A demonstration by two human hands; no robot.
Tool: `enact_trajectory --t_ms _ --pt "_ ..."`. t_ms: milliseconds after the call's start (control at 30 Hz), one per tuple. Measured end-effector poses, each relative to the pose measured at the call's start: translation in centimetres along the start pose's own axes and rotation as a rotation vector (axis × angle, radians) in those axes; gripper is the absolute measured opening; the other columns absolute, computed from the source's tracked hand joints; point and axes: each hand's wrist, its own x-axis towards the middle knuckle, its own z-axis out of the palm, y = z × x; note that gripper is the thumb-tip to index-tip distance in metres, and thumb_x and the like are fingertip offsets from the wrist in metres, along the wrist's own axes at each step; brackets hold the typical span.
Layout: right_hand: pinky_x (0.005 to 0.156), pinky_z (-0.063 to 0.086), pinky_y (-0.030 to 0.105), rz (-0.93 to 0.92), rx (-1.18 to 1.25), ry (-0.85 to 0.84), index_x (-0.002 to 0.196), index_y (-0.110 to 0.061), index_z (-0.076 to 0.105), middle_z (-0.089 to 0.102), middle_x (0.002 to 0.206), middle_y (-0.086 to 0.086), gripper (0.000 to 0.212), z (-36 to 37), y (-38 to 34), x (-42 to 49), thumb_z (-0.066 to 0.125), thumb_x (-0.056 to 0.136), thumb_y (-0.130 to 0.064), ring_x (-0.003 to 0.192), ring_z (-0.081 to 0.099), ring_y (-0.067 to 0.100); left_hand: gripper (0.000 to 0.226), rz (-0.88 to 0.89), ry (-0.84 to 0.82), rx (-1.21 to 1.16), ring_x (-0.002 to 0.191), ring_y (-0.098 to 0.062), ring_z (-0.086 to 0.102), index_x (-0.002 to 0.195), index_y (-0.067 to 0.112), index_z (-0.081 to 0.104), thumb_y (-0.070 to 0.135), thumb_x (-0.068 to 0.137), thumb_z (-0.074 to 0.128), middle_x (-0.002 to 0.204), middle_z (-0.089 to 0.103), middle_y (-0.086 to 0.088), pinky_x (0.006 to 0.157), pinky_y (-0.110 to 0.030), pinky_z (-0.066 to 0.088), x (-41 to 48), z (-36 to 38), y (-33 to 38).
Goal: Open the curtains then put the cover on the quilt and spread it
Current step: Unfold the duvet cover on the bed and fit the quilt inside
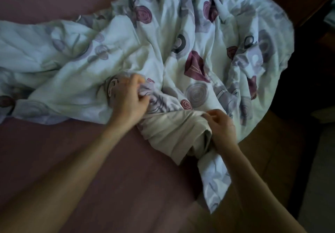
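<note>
- A patterned cover (pixel 163 48) is seen lying crumpled across the far and right part of a mauve bed (pixel 63 160), with its right edge hanging over the side of the bed.
- A plain beige quilt (pixel 174 133) is seen bunched at the near edge of the cover, partly wrapped by the cover's cloth; how much of it is already inside cannot be told.
- The left hand (pixel 126 98) is curled round a gathered fold of the cover just beyond the quilt.
- The right hand (pixel 220 126) is closed on cloth at the right end of the quilt, the fingers pinching an edge; whether that edge belongs to the quilt or the cover cannot be told.
- The curtains are not in view, and the room is dim, so that step cannot be judged.
- The covering is judged to be under way: the quilt is not yet drawn through, and the cover is still rumpled.
- Feeding the quilt in and spreading it flat are judged to be left.
</note>
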Motion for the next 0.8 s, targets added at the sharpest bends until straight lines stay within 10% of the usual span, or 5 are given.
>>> enact_trajectory --t_ms 133,300,400,567,800 --pt "0.084 0.047 0.042 -0.046 -0.195 0.121 0.092 -0.01 0.067 0.066 0.09 0.008 0.019 1.2 1.3 1.1 0.064 0.088 -0.028 0.09 0.059 0.026 0.048 0.272 -0.102 -0.007 0.11 -0.016 0.044 0.102 0.008 0.052 0.006 0.058 0.072 0.125 0.038 -0.013 0.099 -0.025 0.041 -5.2 4.5 1.3" --pt "0.066 0.046 0.025 -0.027 0.01 0.171 0.091 -0.018 0.064 0.065 0.076 -0.012 0.018 1.6 2.5 -1.4 0.061 0.09 -0.036 0.077 0.061 0.01 0.083 0.344 -0.245 0.368 0.14 -0.036 0.022 0.117 0.015 0.056 0.072 0.057 0.056 0.148 0.032 -0.007 0.104 -0.06 0.024 -9.4 6.5 0.7" --pt "0.073 0.042 0.014 -0.081 0.186 0.0 0.107 -0.032 0.059 0.063 0.092 -0.023 0.019 2.3 3.6 -4.1 0.05 0.095 -0.043 0.09 0.058 -0.009 0.102 0.266 -0.298 0.452 0.144 -0.037 0.013 0.135 0.01 0.047 0.073 0.055 0.054 0.155 0.025 -0.008 0.107 -0.064 0.016 -11.3 7.5 1.2" --pt "0.107 0.033 0.033 -0.235 -0.18 -0.227 0.146 -0.024 0.03 0.045 0.138 -0.008 0.08 3.8 5.9 -6.5 0.064 0.079 -0.052 0.126 0.04 0.011 0.06 0.212 -0.315 0.605 0.14 -0.036 0.024 0.135 0.014 0.049 0.039 0.082 0.06 0.151 0.033 -0.005 0.105 -0.06 0.026 -10.5 7.1 1.7" --pt "0.087 0.042 0.042 -0.2 -0.375 0.004 0.112 -0.015 0.057 0.063 0.105 0.007 0.035 3.5 4.2 -9.4 0.043 0.084 -0.031 0.101 0.054 0.032 0.01 0.194 -0.171 0.363 0.068 -0.034 0.06 0.065 0.004 0.065 -0.002 0.069 0.059 0.072 0.063 -0.011 0.055 -0.039 0.046 -13.9 2.7 2.8"
